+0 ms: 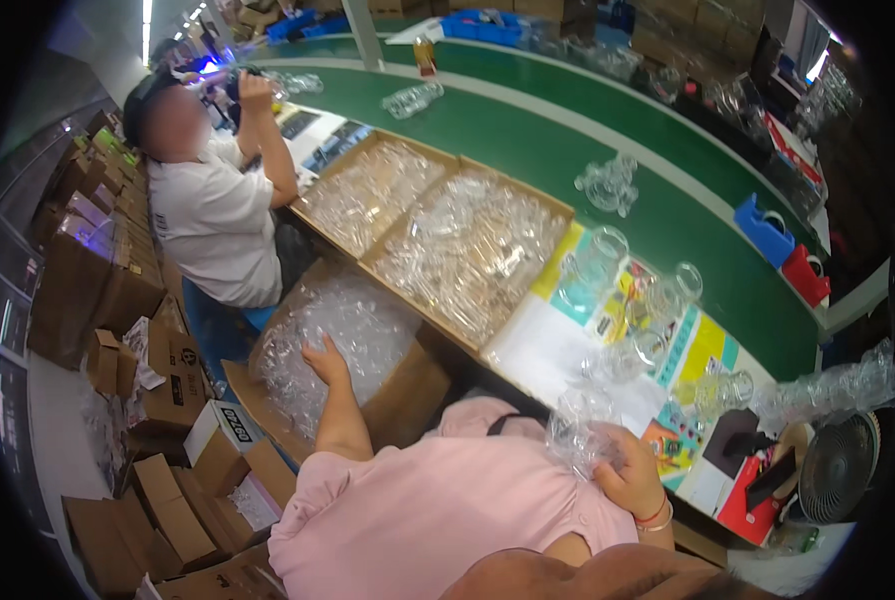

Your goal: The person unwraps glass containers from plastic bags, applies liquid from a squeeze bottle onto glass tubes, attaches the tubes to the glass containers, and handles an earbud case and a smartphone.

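Beside the bench, left hand [324,362] rests flat on bagged glassware [339,322]; right hand [629,472] clutches plastic wrap [577,432].

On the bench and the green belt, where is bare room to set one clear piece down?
The green belt is mostly bare between the two trays and the white stripe. A white patch of the paper sheet lies free beside the right tray. Glass mugs crowd the coloured part; the box under the left hand is full.

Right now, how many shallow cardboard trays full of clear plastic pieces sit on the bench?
2: one tray nearer the seated co-worker, the other tray right beside it, touching. Others may be hidden out of view.
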The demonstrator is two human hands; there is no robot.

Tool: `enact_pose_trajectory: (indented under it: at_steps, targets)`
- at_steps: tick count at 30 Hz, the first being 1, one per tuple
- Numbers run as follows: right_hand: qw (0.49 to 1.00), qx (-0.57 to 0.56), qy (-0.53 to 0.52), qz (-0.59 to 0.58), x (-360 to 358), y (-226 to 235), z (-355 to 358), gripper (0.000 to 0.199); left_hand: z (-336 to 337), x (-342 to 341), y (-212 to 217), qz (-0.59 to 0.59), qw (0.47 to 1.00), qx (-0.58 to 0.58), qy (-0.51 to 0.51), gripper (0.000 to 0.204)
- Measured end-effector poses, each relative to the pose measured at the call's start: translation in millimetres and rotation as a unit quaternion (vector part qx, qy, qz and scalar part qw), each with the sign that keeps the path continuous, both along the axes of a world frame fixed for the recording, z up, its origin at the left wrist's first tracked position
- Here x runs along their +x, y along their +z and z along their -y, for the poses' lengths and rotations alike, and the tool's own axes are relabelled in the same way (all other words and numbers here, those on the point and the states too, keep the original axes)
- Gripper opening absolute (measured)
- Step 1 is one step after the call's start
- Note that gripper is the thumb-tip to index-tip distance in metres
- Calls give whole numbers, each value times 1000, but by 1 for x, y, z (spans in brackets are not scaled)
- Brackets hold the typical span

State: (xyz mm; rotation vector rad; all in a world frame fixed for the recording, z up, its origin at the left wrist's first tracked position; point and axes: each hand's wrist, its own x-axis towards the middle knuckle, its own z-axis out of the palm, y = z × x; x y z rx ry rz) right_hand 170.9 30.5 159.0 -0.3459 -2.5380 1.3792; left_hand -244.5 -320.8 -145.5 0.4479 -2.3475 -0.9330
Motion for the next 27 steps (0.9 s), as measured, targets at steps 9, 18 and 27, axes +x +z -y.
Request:
enact_pose_trajectory:
  at_steps: [9, 18, 27]
  targets:
    - [998, -47, -25, 31, 12, -7, 0, 39, -5, 13, 17, 11, 998, 36, -42, 29]
    - [997, -58, -31, 25, 19, -6, -2, 38, 6, 10, 8, 6, 1000, -25, -11, 22]
    - [999, -16, -27, -27, 17, -10, -10, 39, -22, 22, 38, 34, 996, -57, 62, 53]
